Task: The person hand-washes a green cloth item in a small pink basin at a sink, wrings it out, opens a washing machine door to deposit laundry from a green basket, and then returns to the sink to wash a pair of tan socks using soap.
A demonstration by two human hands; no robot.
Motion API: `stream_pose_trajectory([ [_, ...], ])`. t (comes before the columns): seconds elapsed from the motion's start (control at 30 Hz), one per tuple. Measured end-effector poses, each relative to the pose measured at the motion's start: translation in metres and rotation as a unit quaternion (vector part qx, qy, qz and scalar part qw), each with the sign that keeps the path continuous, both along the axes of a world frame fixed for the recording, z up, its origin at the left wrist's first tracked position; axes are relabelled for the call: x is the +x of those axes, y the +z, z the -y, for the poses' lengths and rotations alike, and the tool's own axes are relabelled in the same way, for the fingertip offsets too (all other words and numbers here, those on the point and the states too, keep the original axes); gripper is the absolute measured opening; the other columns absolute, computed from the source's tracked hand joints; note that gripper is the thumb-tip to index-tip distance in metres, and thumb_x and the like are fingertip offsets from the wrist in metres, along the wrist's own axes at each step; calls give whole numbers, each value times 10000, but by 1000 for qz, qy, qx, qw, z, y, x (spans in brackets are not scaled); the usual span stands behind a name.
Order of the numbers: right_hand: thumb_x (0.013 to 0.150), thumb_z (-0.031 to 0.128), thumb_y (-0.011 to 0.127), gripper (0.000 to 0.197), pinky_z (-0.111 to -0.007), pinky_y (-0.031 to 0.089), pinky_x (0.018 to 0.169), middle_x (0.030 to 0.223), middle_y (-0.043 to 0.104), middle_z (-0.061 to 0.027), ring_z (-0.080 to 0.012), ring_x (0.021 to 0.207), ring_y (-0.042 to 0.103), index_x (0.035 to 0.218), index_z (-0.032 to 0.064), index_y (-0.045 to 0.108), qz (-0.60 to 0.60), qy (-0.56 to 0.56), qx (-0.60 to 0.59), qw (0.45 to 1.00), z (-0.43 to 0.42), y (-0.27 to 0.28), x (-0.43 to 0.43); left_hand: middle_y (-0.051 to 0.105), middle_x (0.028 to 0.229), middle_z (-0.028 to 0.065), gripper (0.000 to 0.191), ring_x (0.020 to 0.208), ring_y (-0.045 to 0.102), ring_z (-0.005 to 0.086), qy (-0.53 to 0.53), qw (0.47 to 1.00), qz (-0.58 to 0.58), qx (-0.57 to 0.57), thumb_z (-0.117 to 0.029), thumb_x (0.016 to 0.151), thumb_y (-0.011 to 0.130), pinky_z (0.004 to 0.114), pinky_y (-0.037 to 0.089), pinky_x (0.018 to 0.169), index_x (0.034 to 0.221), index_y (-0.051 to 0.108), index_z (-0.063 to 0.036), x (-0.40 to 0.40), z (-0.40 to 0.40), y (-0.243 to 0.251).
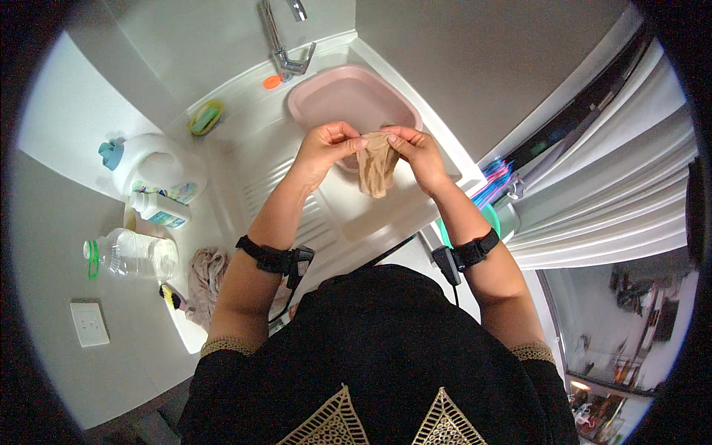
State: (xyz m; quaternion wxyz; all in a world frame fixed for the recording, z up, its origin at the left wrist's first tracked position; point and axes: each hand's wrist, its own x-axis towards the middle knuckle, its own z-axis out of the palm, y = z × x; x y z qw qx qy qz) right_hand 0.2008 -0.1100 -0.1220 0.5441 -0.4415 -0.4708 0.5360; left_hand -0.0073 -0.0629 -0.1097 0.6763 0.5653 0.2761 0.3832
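Note:
A small tan cloth item [376, 167], thin and crumpled, hangs between my two hands over the near side of a pink plastic basin [356, 92]. Thumb and fingers of my left hand [328, 150] pinch its upper left edge. My right hand [417, 153] pinches the upper right edge in the same way. The basin stands in a white laundry sink [356, 214] and seems to hold water. A chrome faucet [286, 61] rises behind it, its spout turned away from the basin's middle.
Left on the sink's ledge stand a large white detergent jug [153, 167], a smaller white bottle [161, 208], a clear plastic bottle [139, 255] and a crumpled cloth [206, 275]. Green soap [204, 118] lies in a yellow dish. A ribbed washboard slopes beside the basin. Right are hangers [492, 181] and a curtain [612, 194].

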Motion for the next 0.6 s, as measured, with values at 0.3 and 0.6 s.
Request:
stream_pose_trajectory([
  [0.3,894,15,612,413,-227,509,702,994,662,-26,-101,819,623,1296,66,534,116,36,43,992,-13,3,-12,654,846,43,111,749,619,107,75,997,-26,14,-66,854,694,246,517,682,889,596,-27,-3,-4,-4],
  [0.6,931,55,556,298,-212,473,745,912,638,0,-70,820,588,1227,33,533,-33,128,-30,991,-21,33,-62,565,1221,52,538,1116,543,161,-5,996,68,-52,-274,925,636,302,452,928,1380,432,-73,-37,2,-34],
])
